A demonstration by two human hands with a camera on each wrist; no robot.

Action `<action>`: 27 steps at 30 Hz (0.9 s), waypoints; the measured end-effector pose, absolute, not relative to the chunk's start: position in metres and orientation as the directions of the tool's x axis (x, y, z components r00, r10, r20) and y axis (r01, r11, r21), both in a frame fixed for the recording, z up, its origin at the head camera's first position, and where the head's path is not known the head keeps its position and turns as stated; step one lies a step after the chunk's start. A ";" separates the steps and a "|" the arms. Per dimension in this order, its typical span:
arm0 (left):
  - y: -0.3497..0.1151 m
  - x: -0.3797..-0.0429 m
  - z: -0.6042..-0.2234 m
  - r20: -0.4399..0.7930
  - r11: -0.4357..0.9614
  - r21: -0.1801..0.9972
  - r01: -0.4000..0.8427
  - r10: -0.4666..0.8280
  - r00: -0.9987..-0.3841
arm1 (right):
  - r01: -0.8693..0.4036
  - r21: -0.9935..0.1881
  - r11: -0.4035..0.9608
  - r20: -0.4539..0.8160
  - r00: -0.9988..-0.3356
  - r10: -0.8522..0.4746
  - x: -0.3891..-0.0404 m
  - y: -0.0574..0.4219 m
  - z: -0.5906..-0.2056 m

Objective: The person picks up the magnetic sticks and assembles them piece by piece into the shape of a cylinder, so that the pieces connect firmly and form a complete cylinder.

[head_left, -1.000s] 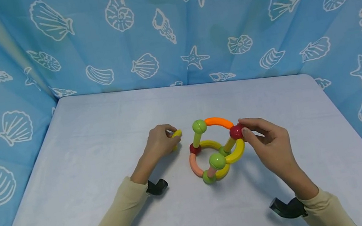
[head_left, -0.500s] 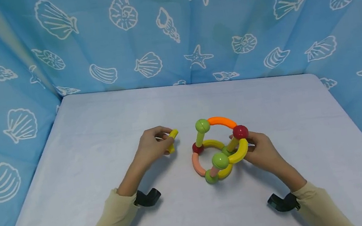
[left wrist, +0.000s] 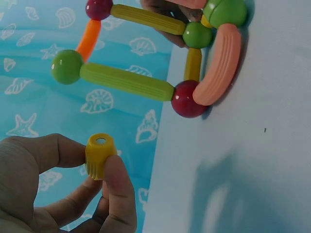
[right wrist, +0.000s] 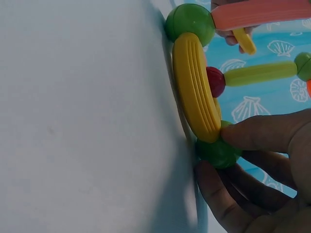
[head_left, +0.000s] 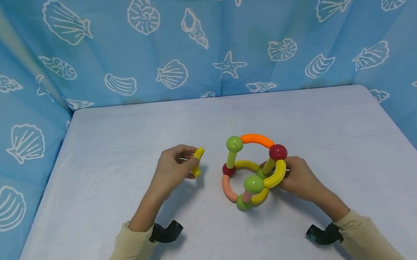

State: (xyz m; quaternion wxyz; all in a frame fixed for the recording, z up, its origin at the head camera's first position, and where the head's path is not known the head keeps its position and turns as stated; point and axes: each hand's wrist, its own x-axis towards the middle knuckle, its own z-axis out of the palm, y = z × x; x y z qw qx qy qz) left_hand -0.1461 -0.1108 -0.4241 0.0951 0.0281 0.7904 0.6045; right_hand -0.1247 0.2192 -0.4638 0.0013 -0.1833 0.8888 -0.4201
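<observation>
My left hand (head_left: 168, 172) pinches a short curved yellow rod (left wrist: 99, 154) between thumb and fingers, raised to the left of a toy frame. That frame stands on the table, built of balls and ribbed rods in two stacked levels. On top, an orange curved rod (head_left: 257, 139) joins a green ball (head_left: 234, 144) to a red ball (head_left: 278, 152). My right hand (head_left: 301, 179) reaches the frame's right side, low down. In the right wrist view its thumb and fingers grip a lower green ball (right wrist: 218, 153) at the end of a yellow curved rod (right wrist: 194, 87).
The frame and both hands are over a table (head_left: 112, 135) with a pale cloth. Blue curtains (head_left: 193, 29) with white shells and starfish enclose it at the back and sides. Dark wrist cameras (head_left: 166, 232) sit by both sleeves.
The right hand has let go of the upper red ball and moved down to the lower green one. The left hand has drawn slightly left with the yellow rod.
</observation>
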 end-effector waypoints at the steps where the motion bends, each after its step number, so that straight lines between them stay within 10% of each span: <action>1: -0.111 -0.146 -0.423 -0.114 0.262 0.963 -0.069 0.160 -0.981 | -0.322 -0.746 0.583 0.154 -0.935 -0.319 -0.124 0.218 -0.464; 27: -0.114 -0.137 -0.402 -0.054 0.212 0.977 -0.013 0.191 -0.980 | -0.407 -0.746 0.527 0.332 -0.914 -0.235 -0.087 0.217 -0.428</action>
